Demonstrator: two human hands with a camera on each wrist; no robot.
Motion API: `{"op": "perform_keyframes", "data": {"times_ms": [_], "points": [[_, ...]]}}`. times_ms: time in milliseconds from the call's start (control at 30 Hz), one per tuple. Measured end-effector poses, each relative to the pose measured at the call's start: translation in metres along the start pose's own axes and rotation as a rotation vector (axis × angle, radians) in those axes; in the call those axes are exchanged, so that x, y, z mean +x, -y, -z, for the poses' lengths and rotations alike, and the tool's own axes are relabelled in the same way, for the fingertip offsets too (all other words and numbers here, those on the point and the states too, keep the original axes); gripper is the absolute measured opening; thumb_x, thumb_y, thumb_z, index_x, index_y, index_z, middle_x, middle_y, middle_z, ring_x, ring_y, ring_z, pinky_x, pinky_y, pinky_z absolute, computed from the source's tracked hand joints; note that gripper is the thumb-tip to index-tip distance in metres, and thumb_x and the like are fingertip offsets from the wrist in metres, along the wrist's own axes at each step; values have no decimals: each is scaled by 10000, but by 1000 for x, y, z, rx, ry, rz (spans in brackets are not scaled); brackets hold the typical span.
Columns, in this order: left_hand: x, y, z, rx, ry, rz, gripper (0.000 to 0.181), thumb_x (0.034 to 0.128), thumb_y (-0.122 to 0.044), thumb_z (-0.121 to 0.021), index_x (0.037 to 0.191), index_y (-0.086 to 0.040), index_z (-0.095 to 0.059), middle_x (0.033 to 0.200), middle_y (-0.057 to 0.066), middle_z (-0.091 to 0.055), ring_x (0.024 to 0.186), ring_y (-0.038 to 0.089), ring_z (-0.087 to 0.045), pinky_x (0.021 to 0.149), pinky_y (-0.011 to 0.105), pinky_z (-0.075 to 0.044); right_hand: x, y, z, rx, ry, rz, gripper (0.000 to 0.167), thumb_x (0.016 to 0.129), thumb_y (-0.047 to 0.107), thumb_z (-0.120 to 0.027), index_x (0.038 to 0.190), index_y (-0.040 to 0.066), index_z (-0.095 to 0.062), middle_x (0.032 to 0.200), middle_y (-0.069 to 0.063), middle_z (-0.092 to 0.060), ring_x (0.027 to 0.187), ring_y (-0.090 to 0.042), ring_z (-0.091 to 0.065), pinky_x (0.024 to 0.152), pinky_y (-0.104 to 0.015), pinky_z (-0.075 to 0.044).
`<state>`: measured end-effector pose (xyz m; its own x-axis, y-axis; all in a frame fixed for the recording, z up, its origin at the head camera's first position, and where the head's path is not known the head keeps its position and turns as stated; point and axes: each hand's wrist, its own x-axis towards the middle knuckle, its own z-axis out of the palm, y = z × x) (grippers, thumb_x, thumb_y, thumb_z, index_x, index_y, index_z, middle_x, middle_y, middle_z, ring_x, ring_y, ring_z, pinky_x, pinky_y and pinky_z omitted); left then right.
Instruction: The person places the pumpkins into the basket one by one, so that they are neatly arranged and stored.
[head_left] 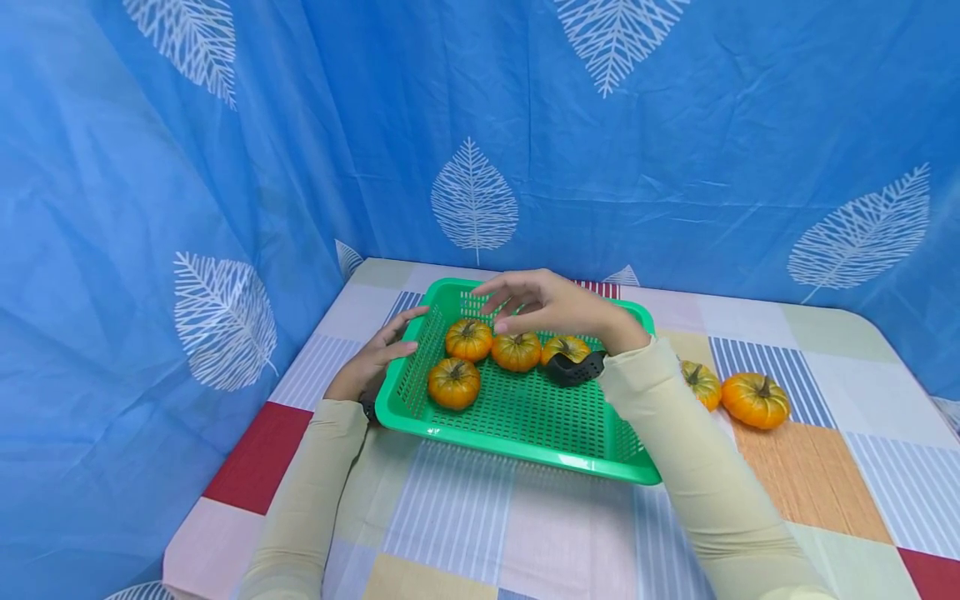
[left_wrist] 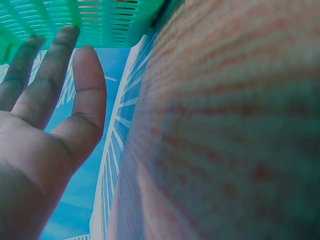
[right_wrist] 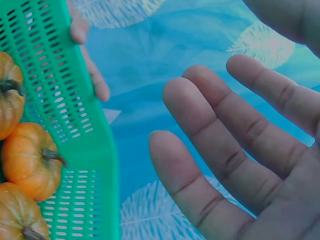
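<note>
A green basket (head_left: 517,457) holds several small orange pumpkins, among them one (head_left: 453,383) at its front left and one (head_left: 516,352) in the back row. My left hand (head_left: 378,357) is at the basket's left side, fingers spread; in the left wrist view its fingertips (left_wrist: 67,34) are against or close to the basket wall (left_wrist: 107,25). Above the basket, my right hand (head_left: 551,307) holds nothing, its fingers loosely bent. In the right wrist view the right hand (right_wrist: 240,150) hangs apart from the basket (right_wrist: 107,145) and the pumpkins (right_wrist: 32,160).
Two more pumpkins lie on the table right of the basket, one (head_left: 756,400) further right and one (head_left: 701,383) partly behind my right sleeve. A checked cloth (head_left: 450,508) covers the table. Blue curtains (head_left: 637,167) with white leaf prints hang behind and at the left.
</note>
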<state>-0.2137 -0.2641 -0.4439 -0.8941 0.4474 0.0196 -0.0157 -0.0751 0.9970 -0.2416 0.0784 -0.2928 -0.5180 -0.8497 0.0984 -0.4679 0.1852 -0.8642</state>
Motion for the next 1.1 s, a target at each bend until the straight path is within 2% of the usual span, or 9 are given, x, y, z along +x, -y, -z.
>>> {"op": "perform_keyframes", "data": {"times_ms": [200, 433, 733, 933, 1100], "points": [[1, -1, 0, 32, -10, 12, 784, 1079, -280, -625, 1726, -130, -209, 1732, 217, -201, 1314, 197, -532, 1008, 313, -571, -13, 8, 7, -13, -35, 8, 509, 1017, 10, -717, 1510, -16, -593, 1340, -172, -722, 1185, -313, -703, 1039, -476, -575], [1, -4, 0, 28, -6, 7, 778, 1073, -282, -639, 1720, -140, -231, 1731, 214, -213, 1308, 185, -555, 1004, 323, -578, -28, 13, 14, -69, -66, 18, 511, 1007, -20, -719, 1502, -32, -594, 1336, -184, -722, 1170, -295, -713, 1038, -486, -574], [2, -3, 4, 36, -14, 24, 784, 1067, -299, -636, 1722, -153, -233, 1731, 203, -226, 1325, 233, -538, 1000, 340, -585, -50, 18, 19, -101, -103, 39, 501, 1007, -28, -718, 1493, -39, -597, 1324, -180, -725, 1173, -273, -711, 1017, -390, -586], [2, -5, 4, 31, -12, 25, 787, 1061, -280, -629, 1722, -141, -226, 1727, 210, -229, 1313, 227, -548, 989, 348, -594, -68, 21, 18, -118, -116, 48, 493, 1026, 53, -735, 1493, -19, -598, 1326, -149, -716, 1193, -194, -685, 980, -345, -588], [2, -7, 3, 40, -27, 35, 796, 1054, -292, -634, 1725, -151, -228, 1733, 196, -231, 1320, 240, -540, 989, 343, -592, -81, 21, 18, -155, -157, 51, 489, 1005, 40, -756, 1475, 7, -629, 1328, -103, -719, 1161, -142, -684, 969, -296, -575]]}}
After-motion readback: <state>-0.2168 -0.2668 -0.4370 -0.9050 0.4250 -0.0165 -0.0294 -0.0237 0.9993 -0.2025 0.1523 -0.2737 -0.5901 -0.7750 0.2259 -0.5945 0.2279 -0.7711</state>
